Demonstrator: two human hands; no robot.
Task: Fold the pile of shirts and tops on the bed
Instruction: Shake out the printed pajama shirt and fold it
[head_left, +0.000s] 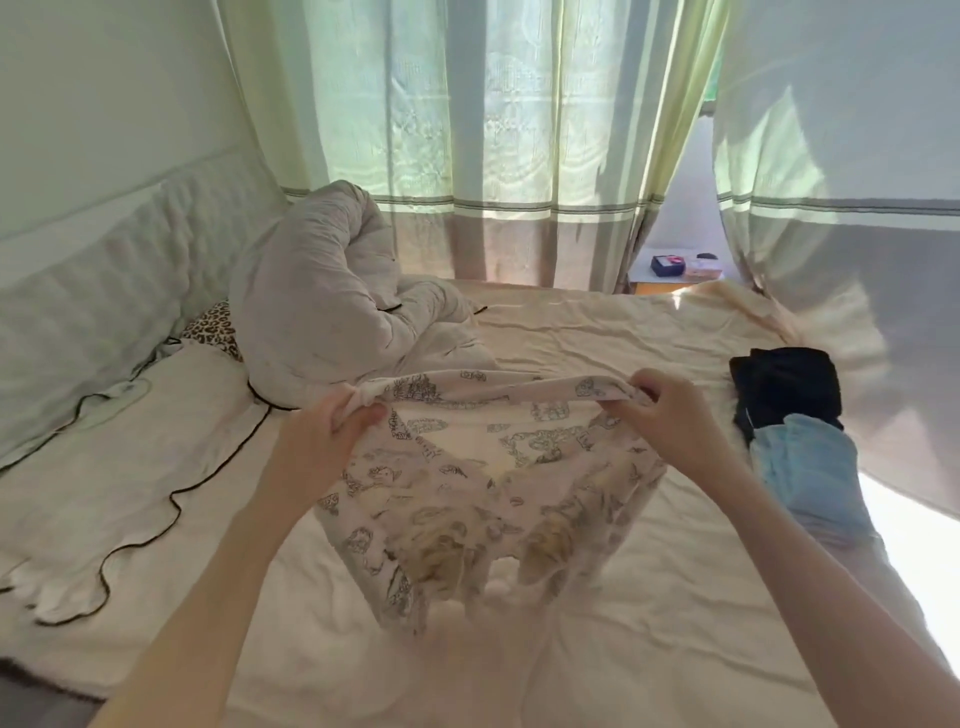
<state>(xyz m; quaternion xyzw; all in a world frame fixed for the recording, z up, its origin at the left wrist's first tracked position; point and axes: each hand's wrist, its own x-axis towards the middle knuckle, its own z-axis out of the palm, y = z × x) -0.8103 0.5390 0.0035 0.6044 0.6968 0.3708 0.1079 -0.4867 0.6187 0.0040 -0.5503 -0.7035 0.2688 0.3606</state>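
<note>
**Operator:** Fingers (358, 402) of my left hand (332, 431) are curled round one upper corner of the printed top (467, 488), thumb pressed on the front of the cloth. My right hand (670, 415) pinches the other upper corner the same way, so both hands have hold of that one garment.

**Second:** How does the top look?

**Operator:** Pale pinkish fabric covered with dark line-drawn figures, plus some yellowish-brown patches low down. Its top edge is stretched between my hands and sags a little in the middle. The body hangs down in loose folds, and the lower hem is blurred, so I cannot tell whether it touches the bed (597, 597).

**Second:** Where is it against the bed?

**Operator:** Above the middle of the cream sheet, held up in front of me. Right of the top lie a dark garment (784, 389) and a light blue garment (805, 467) touching each other, near the bed's right edge.

**Second:** Room around it?

**Operator:** Bare sheet lies beyond the top and beneath it. Left of the top is a white pillow (119, 467) with dark piping; beyond it on the left is a bunched grey quilt (317, 296). Curtains (519, 156) hang along the far edge of the bed.
</note>
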